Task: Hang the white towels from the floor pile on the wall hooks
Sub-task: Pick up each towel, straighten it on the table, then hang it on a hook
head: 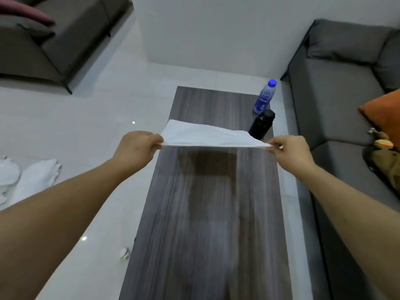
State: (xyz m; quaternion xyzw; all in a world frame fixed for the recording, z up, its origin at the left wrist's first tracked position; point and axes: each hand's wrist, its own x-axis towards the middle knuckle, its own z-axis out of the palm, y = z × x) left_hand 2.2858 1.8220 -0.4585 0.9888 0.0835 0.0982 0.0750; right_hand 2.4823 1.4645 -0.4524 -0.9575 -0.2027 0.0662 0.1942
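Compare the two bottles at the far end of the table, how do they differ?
The water bottle is clear, with a blue cap and blue label; the flask is opaque black all over. The water bottle stands farther from the camera, and the flask sits nearer, just behind the towel, which hides its base. Both stand upright, close together near the right edge of the table.

wooden table [207,213], water bottle [264,97], grey sofas [329,98]

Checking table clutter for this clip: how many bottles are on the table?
2: a clear bottle with a blue cap at the table's far right corner, and a black bottle just nearer.
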